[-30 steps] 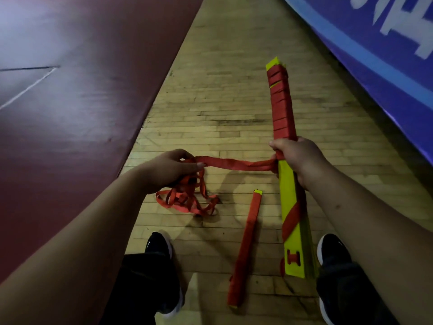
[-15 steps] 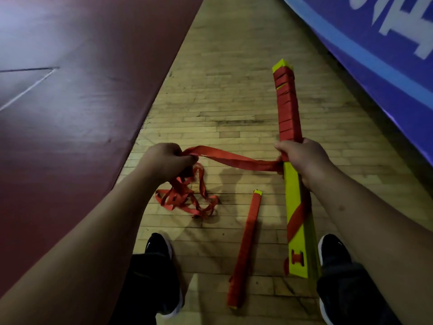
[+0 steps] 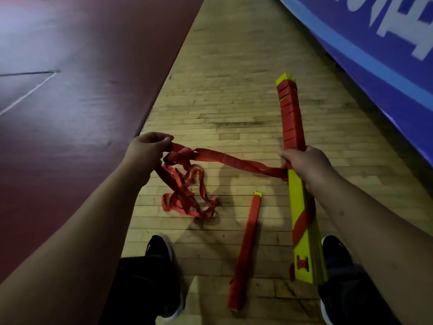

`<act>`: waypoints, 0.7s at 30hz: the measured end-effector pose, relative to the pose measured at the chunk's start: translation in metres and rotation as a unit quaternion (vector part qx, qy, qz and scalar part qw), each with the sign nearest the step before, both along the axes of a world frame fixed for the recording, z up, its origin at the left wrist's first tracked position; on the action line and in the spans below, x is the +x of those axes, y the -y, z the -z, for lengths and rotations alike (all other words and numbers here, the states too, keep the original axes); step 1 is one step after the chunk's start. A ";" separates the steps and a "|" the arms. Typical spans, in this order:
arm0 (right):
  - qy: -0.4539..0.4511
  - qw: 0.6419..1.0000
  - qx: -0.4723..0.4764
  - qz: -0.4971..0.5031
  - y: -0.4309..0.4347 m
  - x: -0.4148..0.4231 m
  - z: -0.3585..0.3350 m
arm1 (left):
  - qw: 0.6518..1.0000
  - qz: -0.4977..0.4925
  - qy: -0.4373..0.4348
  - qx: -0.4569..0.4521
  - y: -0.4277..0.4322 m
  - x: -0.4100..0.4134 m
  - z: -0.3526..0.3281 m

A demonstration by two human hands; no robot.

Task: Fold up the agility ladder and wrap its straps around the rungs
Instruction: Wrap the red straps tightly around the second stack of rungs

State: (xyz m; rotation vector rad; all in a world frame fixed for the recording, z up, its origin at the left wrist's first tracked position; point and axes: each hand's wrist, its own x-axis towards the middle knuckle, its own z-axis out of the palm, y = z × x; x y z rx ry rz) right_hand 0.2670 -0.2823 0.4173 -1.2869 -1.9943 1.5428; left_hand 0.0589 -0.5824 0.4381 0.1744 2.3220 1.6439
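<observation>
My right hand [image 3: 307,164] grips the middle of a stack of yellow rungs [image 3: 304,242], held lengthwise above the floor. Red strap is wound tightly around the stack's far half [image 3: 290,118], and one diagonal turn crosses the near half. A loose red strap [image 3: 234,161] runs from the stack leftwards to my left hand [image 3: 147,151], which pinches it at about the same height. Below my left hand the rest of the strap hangs into a tangled pile [image 3: 187,200] on the wooden floor.
A second bundle wound in red strap [image 3: 246,249] lies on the floor between my black shoes [image 3: 161,254]. A dark red mat [image 3: 70,113] covers the floor on the left. A blue banner [image 3: 375,43] runs along the right.
My left hand has lifted the strap and pulled it further left and away, so more strap spans between my hands. The rung stack stays in my right hand.
</observation>
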 end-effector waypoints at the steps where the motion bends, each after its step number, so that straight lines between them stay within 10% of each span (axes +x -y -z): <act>1: 0.000 1.000 -0.001 0.003 0.000 -0.001 0.001 | 0.999 -0.019 -0.033 -0.023 -0.001 -0.001 0.001; 6: -0.007 1.000 -0.009 0.007 0.002 -0.001 0.003 | 0.984 -0.014 -0.122 -0.132 -0.008 0.008 0.000; 12: -0.026 0.999 -0.038 0.005 -0.002 0.001 0.003 | 0.988 0.072 0.130 0.039 -0.017 0.026 -0.014; 21: -0.039 0.980 -0.193 0.004 0.003 -0.009 0.008 | 0.956 0.198 0.176 0.129 -0.030 0.036 -0.017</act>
